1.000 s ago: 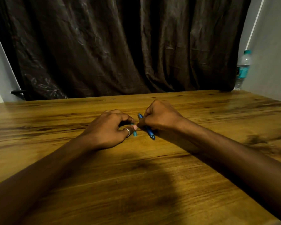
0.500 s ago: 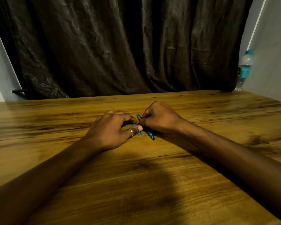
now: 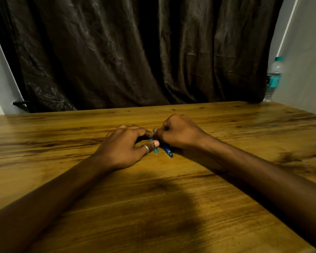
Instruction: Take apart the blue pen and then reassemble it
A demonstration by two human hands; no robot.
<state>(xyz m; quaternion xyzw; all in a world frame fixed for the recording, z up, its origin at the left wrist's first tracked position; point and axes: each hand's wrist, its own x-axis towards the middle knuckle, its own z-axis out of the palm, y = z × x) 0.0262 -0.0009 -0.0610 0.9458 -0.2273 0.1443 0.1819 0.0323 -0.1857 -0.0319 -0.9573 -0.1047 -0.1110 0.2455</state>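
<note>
Both hands meet over the middle of the wooden table (image 3: 171,207). My left hand (image 3: 124,148), with a ring on the thumb, pinches a short light-blue pen piece (image 3: 155,150) between thumb and forefinger. My right hand (image 3: 181,131) is closed around the dark-blue pen body (image 3: 167,149), whose pointed tip sticks out below the fist toward me; its other end shows just above the fingers. The two pieces lie close side by side, and the fingers hide where they meet.
A clear water bottle (image 3: 273,79) with a teal cap and label stands at the table's far right corner by the wall. A dark curtain (image 3: 135,52) hangs behind the table's far edge.
Both hands stay together at the same spot. My left thumb has shifted slightly right along the light-blue piece; the pen body barely moves.
</note>
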